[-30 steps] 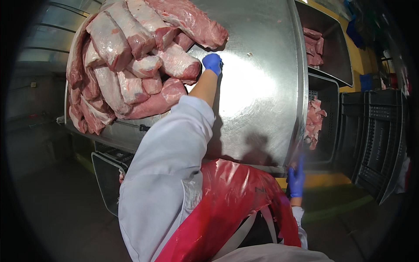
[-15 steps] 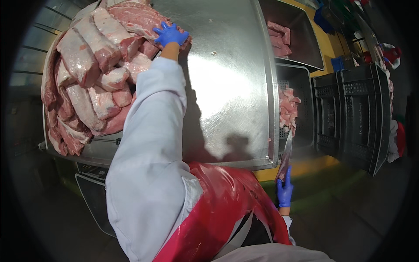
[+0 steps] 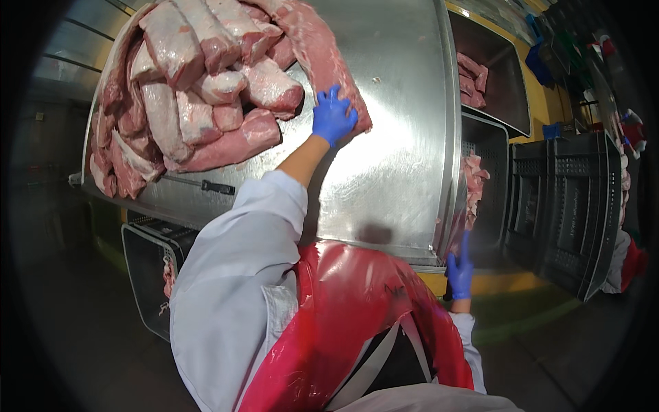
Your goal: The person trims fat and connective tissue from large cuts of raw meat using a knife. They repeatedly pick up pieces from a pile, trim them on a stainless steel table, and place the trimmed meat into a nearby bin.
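My left hand, in a blue glove, grips the near end of a long strip of pale pink meat, likely a pork loin. The strip reaches from the far side of the pile onto the bare part of the steel table. To its left lies a heap of thick meat cuts, some with white fat on top. My right hand, also gloved in blue, is closed round a knife beside the table's right edge. The knife's blade is blurred, and its handle is mostly hidden in the fingers.
A black-handled thin tool lies near the table's front left. On the right are a dark crate with meat trimmings, a steel tub with meat pieces, and stacked black crates. Another bin stands below left.
My left hand has drawn the long meat strip nearer and to the right, away from the heap. My right hand has risen slightly with the knife, closer to the table edge. The view has shifted.
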`<state>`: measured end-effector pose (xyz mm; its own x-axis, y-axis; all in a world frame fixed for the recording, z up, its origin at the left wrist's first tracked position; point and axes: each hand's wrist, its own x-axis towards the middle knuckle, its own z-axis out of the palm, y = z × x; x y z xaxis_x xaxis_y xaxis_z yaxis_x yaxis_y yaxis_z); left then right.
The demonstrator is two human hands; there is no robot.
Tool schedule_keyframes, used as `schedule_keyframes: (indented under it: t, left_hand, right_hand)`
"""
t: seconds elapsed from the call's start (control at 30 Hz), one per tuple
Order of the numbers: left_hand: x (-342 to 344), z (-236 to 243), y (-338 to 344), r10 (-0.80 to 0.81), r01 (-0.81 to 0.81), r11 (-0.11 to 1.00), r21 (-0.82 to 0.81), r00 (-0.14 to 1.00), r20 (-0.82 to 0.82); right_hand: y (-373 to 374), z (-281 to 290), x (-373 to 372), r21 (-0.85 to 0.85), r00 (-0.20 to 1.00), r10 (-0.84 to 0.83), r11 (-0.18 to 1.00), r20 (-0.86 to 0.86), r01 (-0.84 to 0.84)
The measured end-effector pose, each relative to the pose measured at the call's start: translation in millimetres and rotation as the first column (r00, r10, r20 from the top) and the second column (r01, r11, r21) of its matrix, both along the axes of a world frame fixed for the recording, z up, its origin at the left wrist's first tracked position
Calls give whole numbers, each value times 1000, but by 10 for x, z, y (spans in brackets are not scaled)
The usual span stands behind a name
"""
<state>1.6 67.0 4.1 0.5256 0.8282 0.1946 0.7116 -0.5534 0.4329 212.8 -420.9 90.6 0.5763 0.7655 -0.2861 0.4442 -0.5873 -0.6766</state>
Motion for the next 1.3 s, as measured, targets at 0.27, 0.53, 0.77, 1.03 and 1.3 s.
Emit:
schedule_keyframes:
  t: [0.27,0.53,0.77,1.03,1.3]
  left_hand:
    - [-596,74,-1594,-212,212,977,20,976,53]
    - [-1228,200,-2291,-431,436,900,-19,894,124]
    - [-1699,308,-2070,-261,307,941,-140,925,277]
    - [119,408,-285,-57,77,995,-71,967,247]
    - [1028,65,508,-129,88,928,-363,988,-89]
  right_hand:
    - [1117,-319,39,178,961,269,951,-64,-254]
    - [3484,-267,-49,82,964,243,968,-110,-235]
    - [4338,-698,610,199,931,364,910,34,-363]
    - [3862,-625,452,212,985,53,977,-163,-17]
    - [3099,-442,271,161,929,-100,973,-357,166]
